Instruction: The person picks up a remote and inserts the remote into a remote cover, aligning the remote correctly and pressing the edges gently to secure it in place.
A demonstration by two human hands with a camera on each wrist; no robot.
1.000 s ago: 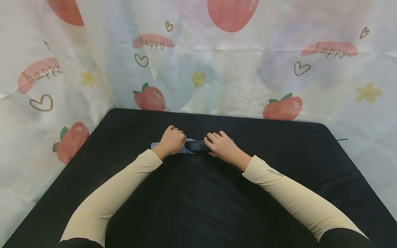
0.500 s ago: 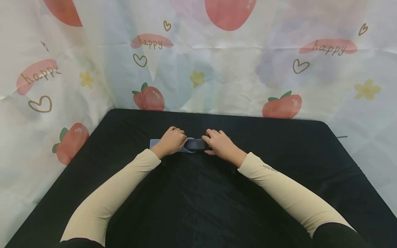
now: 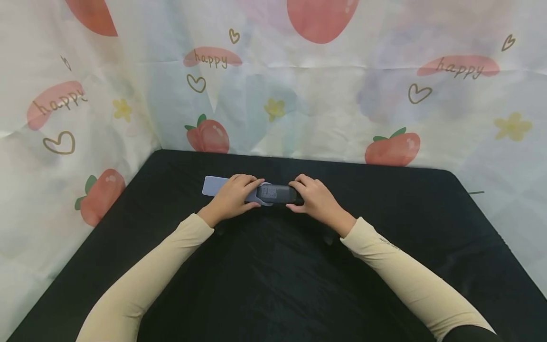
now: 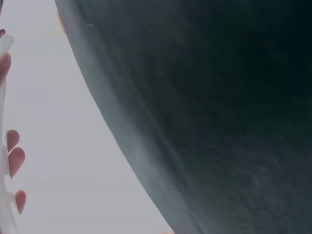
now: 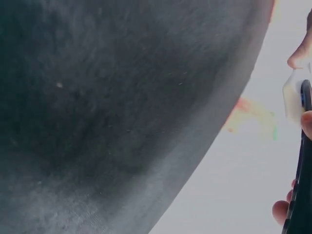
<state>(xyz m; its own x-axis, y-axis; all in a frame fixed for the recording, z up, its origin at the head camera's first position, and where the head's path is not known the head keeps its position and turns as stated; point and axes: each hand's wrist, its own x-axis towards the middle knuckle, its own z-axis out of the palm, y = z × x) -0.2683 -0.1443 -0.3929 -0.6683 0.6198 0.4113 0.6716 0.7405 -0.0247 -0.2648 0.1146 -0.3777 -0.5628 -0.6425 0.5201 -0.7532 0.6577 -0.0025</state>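
Note:
In the head view, a long pale blue piece (image 3: 213, 185) with a forked right end meets a slim black piece (image 3: 278, 193) that has a printed label on its face. The two lie in one line, the black end sitting within the fork. My left hand (image 3: 231, 197) grips the blue piece near the joint, thumb on the near edge and fingers on the far edge. The black piece's right end is held by my right hand (image 3: 318, 202) between thumb and fingers, which hide that end. Both wrist views catch only edges: the blue piece (image 4: 5, 204) and the black piece (image 5: 301, 185).
A black-covered table (image 3: 273, 275) lies below both hands. Behind and beside it hangs a white curtain (image 3: 316, 118) printed with fruit, hearts, flowers and the word "happy".
The joined pieces have tilted so the labelled face shows more, and the blue end has swung farther away. My left hand's thumb now shows on the near edge; my right hand has shifted slightly right.

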